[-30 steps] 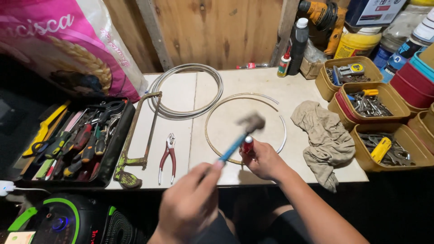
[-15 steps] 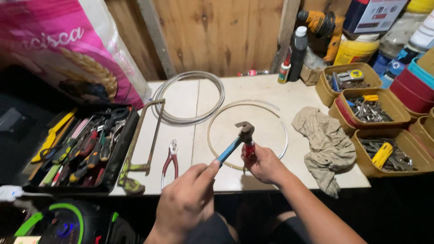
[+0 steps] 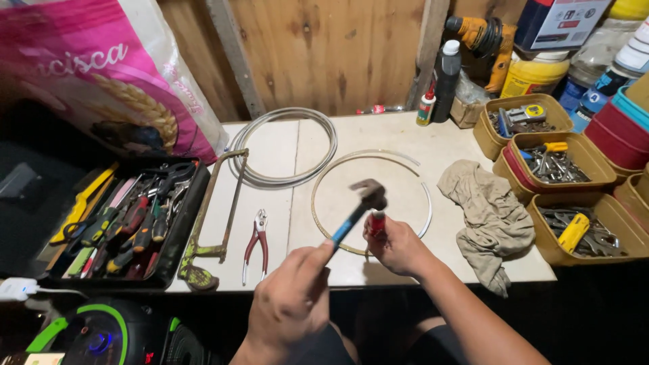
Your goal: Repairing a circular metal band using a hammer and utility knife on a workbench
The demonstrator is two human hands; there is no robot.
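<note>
Two hands: hammer (image 3: 357,213) head motion-blurred, red-handled tool (image 3: 377,223) mostly hidden in right hand (image 3: 395,245).

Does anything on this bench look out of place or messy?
Mostly tidy. The rag lies crumpled, one corner drooping over the table's front edge. The hacksaw lies askew, its handle poking past the front edge. The left hand holds a hammer over a red-tipped tool gripped by the right hand.

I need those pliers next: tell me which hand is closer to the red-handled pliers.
Left. The left hand is just below-right of the red-handled pliers; the right hand is farther right.
</note>
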